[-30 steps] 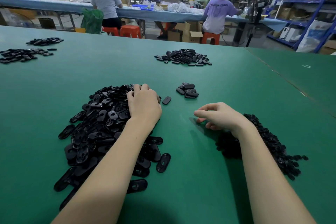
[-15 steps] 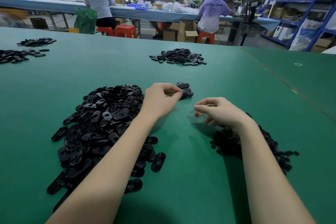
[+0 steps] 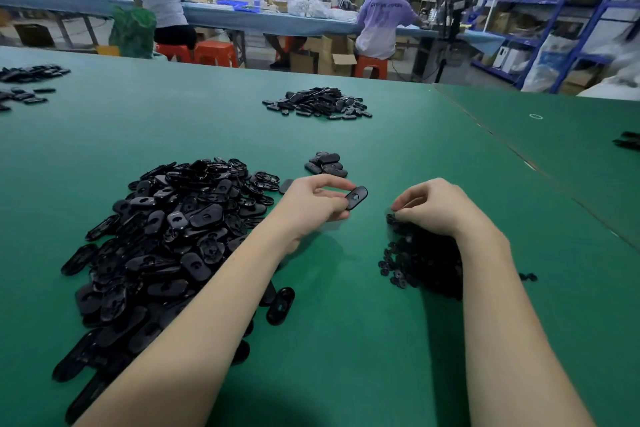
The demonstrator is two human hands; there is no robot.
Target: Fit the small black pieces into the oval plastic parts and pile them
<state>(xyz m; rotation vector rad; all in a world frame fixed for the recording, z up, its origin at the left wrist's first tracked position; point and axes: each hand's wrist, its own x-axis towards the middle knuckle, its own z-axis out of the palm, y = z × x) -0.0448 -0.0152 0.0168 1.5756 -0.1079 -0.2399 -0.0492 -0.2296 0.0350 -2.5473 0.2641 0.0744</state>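
At frame centre, left hand (image 3: pixel 313 199) pinched a black oval plastic part (image 3: pixel 356 198); right hand (image 3: pixel 433 206) curled, fingertips pinching into the heap of small black pieces (image 3: pixel 420 258).

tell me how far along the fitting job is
Done: only a small stack of fitted ovals sits beyond the hands. In hand: the left hand pinches one oval; the right hand reaches into the small pieces. Left: the big oval pile, so most remains.

Green table (image 3: pixel 346 340) bears oval-part heaps (image 3: pixel 166 236) and small-piece pile (image 3: pixel 422 263).
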